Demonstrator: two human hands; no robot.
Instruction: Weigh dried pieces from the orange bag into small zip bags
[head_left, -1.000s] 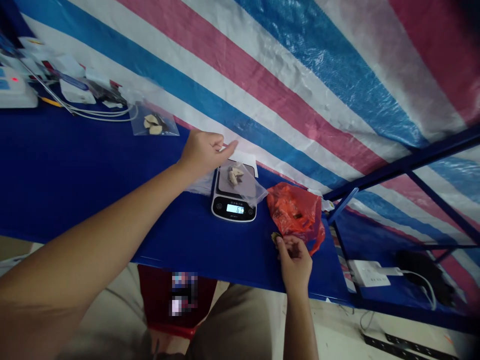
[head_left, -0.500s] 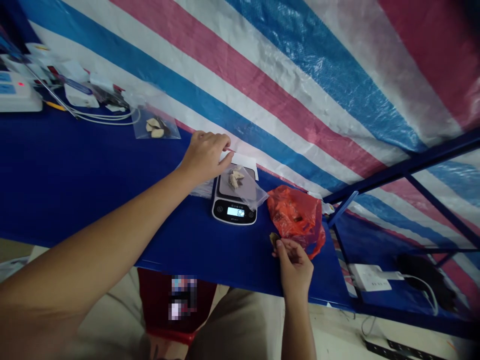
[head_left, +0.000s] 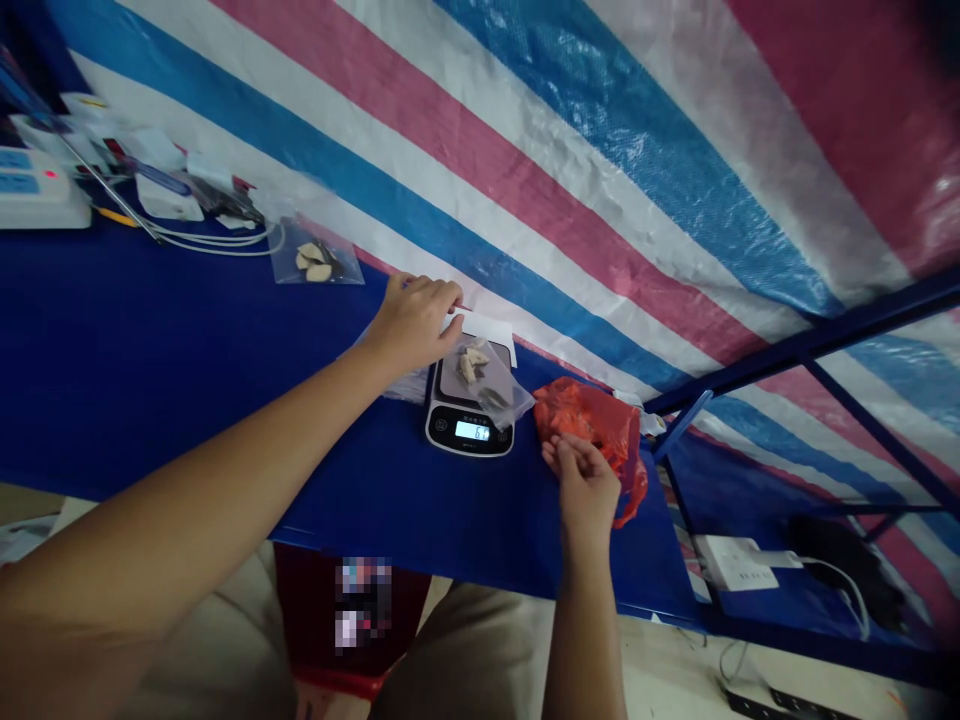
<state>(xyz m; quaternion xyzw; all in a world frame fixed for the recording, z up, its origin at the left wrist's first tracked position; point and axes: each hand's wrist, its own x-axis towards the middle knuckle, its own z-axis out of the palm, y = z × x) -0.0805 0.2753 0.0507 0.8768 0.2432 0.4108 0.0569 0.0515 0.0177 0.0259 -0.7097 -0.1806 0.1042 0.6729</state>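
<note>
My left hand (head_left: 412,325) hovers at the back left corner of a black digital kitchen scale (head_left: 469,432), its fingers curled above a white paper slip (head_left: 487,330). A clear plastic bag (head_left: 501,372) lies on the scale pan, running under my left wrist and holding pale pieces (head_left: 469,365). A small grey-brown piece (head_left: 493,398) shows near the bag's corner. The display reads about 6.1. My right hand (head_left: 581,480) is pinched just right of the scale, in front of a crumpled red plastic bag (head_left: 585,420). No piece shows between its fingers.
A second clear bag of pale pieces (head_left: 315,262) lies on the blue table (head_left: 187,350) at back left, near cables and a white device (head_left: 37,195). A striped tarp (head_left: 600,180) forms the back wall. A blue metal frame (head_left: 795,350) and white power strip (head_left: 731,562) are at right.
My right hand has risen toward the scale, and the brown piece no longer shows at its fingers. A grey-brown piece now shows in the bag. My left fingers have curled more.
</note>
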